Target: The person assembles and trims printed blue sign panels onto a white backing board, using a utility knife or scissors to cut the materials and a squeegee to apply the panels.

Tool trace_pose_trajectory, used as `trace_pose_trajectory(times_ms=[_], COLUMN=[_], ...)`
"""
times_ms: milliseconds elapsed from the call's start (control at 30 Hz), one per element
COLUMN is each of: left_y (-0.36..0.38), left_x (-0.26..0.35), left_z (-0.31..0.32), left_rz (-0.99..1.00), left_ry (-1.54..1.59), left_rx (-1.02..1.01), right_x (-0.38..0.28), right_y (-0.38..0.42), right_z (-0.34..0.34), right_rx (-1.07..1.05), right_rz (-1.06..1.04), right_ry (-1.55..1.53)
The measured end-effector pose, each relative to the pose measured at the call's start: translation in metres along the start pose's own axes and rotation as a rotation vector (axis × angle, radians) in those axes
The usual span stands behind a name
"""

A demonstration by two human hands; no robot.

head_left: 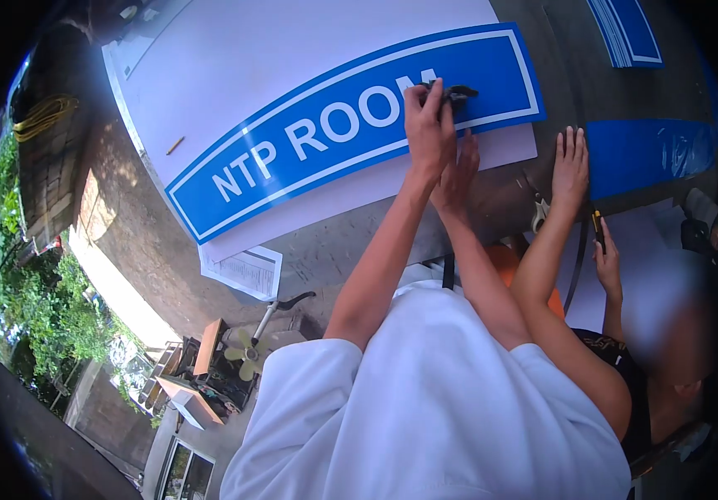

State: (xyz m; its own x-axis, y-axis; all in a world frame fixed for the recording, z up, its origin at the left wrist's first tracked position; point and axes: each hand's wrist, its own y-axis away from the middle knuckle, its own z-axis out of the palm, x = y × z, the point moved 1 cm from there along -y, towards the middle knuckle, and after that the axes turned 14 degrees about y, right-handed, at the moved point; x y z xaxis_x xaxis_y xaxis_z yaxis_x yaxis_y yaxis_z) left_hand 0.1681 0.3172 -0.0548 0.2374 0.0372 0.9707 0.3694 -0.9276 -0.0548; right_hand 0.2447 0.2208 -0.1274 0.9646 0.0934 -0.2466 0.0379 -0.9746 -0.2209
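Observation:
A long blue sign [492,71] with white border and white letters reading "NTP ROOM" lies on a white sheet [292,50] on the table. Over the last letter, my left hand [430,127] is closed on a dark crumpled cloth [460,93], pressed against the sign's face. Partly behind my left wrist, my right hand [457,177] rests with fingers stretched out at the sign's lower edge, holding nothing.
A co-worker sits at right, one hand [571,167] flat on the table, the other around a yellow-black cutter [599,232]. Scissors [540,212], a blue sheet [646,158], stacked blue signs [630,33], a small yellow stick [175,146] and printed paper [246,271] lie around.

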Motion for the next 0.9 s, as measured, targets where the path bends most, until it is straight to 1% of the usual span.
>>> trace_pose_trajectory(times_ms=[33, 67, 100, 133, 167, 200, 233, 300, 333, 400, 467, 533, 567, 600, 633, 667, 700, 733, 800, 833, 900], left_y=[-0.004, -0.008, -0.010, -0.011, -0.011, -0.013, -0.018, -0.023, -0.028, -0.043, -0.056, -0.063, -0.062, -0.058, -0.053, -0.046, -0.042, -0.043, -0.037, -0.039, -0.047], left_x=[-0.010, -0.016, -0.035, -0.046, -0.058, -0.066, -0.068, -0.071, -0.067, -0.058, -0.043, -0.030, -0.027, -0.022, -0.011, -0.009, -0.001, 0.003, 0.016, 0.022, 0.026], left_z=[-0.025, -0.053, -0.081, -0.107, -0.132, -0.145, -0.143, -0.133, -0.116, -0.065, -0.007, 0.050, 0.077, 0.101, 0.119, 0.136, 0.145, 0.146, 0.148, 0.140, 0.122], left_rz=[-0.003, -0.039, -0.034, -0.097, -0.153, -0.210, -0.209, -0.238, -0.244, -0.173, -0.109, -0.013, 0.003, 0.097, 0.134, 0.178, 0.236, 0.242, 0.071, 0.130, -0.029], left_ry=[-0.075, -0.110, -0.289, -0.365, -0.452, -0.542, -0.541, -0.521, -0.516, -0.443, -0.369, -0.290, -0.249, -0.188, -0.127, -0.056, -0.072, -0.073, 0.084, 0.098, 0.163], left_rx=[0.125, 0.251, 0.343, 0.437, 0.480, 0.526, 0.513, 0.465, 0.448, 0.366, 0.199, 0.020, -0.085, -0.187, -0.348, -0.489, -0.634, -0.635, -0.914, -0.807, -0.467], right_x=[-0.006, -0.010, -0.011, -0.011, -0.012, -0.013, -0.015, -0.017, -0.014, -0.009, -0.007, -0.008, -0.008, -0.008, -0.009, -0.011, -0.013, -0.014, -0.015, -0.013, -0.009], right_y=[-0.004, -0.005, -0.004, -0.004, -0.003, -0.005, -0.004, -0.003, -0.003, -0.003, 0.003, 0.006, 0.006, 0.006, 0.002, 0.005, 0.006, 0.004, 0.004, 0.005, 0.009], right_z=[-0.002, 0.001, 0.007, 0.013, 0.017, 0.018, 0.018, 0.017, 0.017, 0.020, 0.020, 0.021, 0.021, 0.022, 0.020, 0.019, 0.020, 0.023, 0.028, 0.030, 0.032], right_rx=[-0.094, -0.092, -0.062, -0.029, -0.059, -0.053, -0.091, -0.153, -0.158, -0.192, -0.234, -0.272, -0.287, -0.302, -0.188, -0.191, -0.195, -0.191, -0.191, -0.191, -0.196], right_rz=[0.101, 0.117, 0.195, 0.271, 0.277, 0.287, 0.299, 0.326, 0.337, 0.326, 0.309, 0.286, 0.275, 0.264, 0.253, 0.258, 0.257, 0.254, 0.251, 0.253, 0.263], right_ry=[0.040, 0.048, 0.057, 0.066, 0.135, 0.140, 0.151, 0.140, 0.153, 0.180, 0.202, 0.213, 0.218, 0.220, 0.153, 0.152, 0.147, 0.141, 0.132, 0.131, 0.136])
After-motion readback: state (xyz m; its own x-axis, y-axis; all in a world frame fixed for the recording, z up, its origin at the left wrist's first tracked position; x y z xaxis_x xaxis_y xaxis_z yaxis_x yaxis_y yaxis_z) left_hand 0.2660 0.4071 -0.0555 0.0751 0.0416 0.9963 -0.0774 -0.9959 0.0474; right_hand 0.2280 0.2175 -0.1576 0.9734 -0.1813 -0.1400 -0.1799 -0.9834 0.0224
